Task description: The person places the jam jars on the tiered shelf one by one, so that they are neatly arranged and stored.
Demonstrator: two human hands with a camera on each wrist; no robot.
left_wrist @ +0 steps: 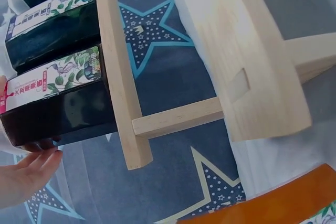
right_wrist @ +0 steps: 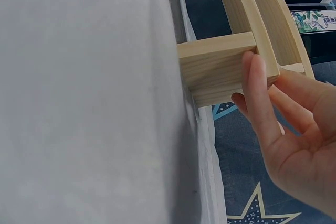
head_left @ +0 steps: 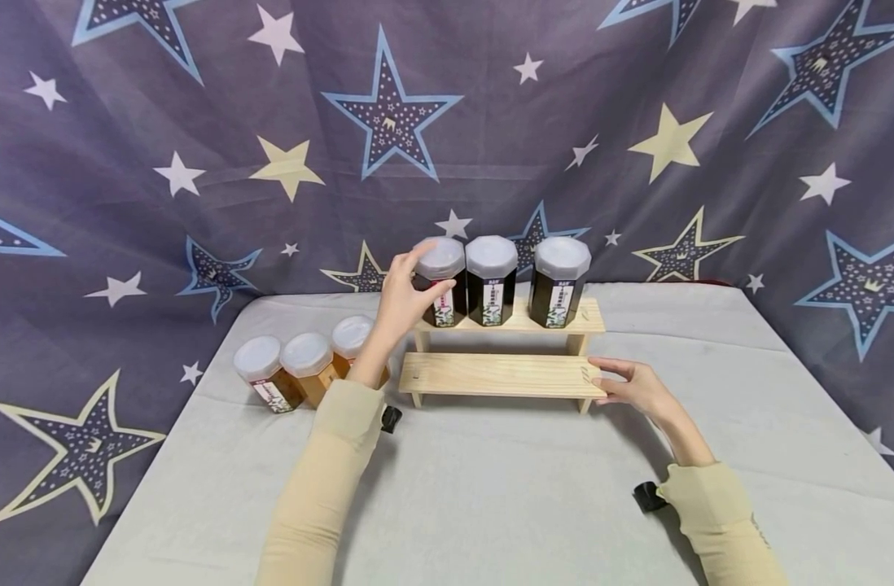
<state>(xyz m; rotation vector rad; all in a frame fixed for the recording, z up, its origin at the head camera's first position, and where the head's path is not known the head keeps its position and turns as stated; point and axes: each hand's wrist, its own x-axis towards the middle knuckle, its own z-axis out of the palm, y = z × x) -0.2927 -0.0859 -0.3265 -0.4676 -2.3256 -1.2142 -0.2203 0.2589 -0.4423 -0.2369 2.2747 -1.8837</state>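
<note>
"How far along does it look?"

"About halfway, I'd judge. The wooden rack (head_left: 491, 375) carries three dark jars on its upper step: the left jar (head_left: 444, 303), the middle jar (head_left: 491, 299) and the right jar (head_left: 555, 301). All three are upright, with their labels facing front."

"Evenly spaced?"

"Not quite. The left and middle ones stand close together, while a wider gap sets the right one apart."

"Is that row finished, then?"

"Nearly, by my reading. The left hand (head_left: 405, 297) has its fingers and thumb around the left jar near the lid. It appears to sit on the step, so perhaps only a small adjustment and letting go are left there."

"And the other hand?"

"The right hand (head_left: 641, 389) has its fingers closed about the right end of the lower step, probably to steady the rack."

"What's left over?"

"Three amber jars, off the rack, on the cloth-covered worktop (head_left: 513, 496) to its left: the near one (head_left: 274, 392), the next one (head_left: 313, 376) and a third one (head_left: 353, 335), partly hidden behind the left arm. If they belong on the rack too, that half is yet to do, and the lower step seems the likely place."
</note>
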